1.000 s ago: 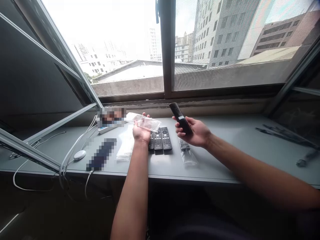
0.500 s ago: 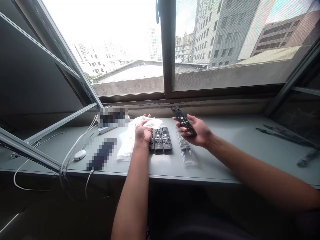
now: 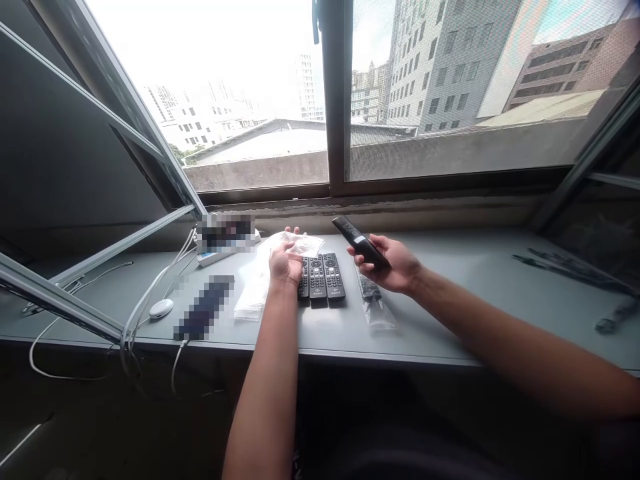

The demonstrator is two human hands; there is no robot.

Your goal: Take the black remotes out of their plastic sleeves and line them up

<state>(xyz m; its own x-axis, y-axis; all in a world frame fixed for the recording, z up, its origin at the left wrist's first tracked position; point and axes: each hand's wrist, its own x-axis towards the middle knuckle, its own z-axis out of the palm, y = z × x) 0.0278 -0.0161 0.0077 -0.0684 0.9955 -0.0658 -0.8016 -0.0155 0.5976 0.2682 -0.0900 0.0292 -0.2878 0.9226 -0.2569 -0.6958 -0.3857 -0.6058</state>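
My right hand (image 3: 393, 262) is closed around a black remote control (image 3: 361, 243), tilted up to the left, its back with a small white label facing me. In my left hand (image 3: 287, 262) a clear plastic bag (image 3: 307, 245) lies across the palm, held under the thumb. Below that hand, black remote controls (image 3: 317, 280) stand side by side on the table, the leftmost partly covered by the hand. A bagged remote control (image 3: 373, 300) lies under my right hand, its upper end hidden. Left of my left wrist is a pile of clear bags (image 3: 249, 297).
A grey table (image 3: 450, 320) runs below the window. On the left are a blurred-out dark object (image 3: 205, 308), a round white device (image 3: 161, 309), white cables (image 3: 145, 293), a power strip (image 3: 215, 257) and a metal frame (image 3: 85, 307). Dark cables (image 3: 575, 270) lie at right.
The remote in my right hand turned from its back to its button side, then to its back again. The bag in my left hand has shifted and sagged slightly.
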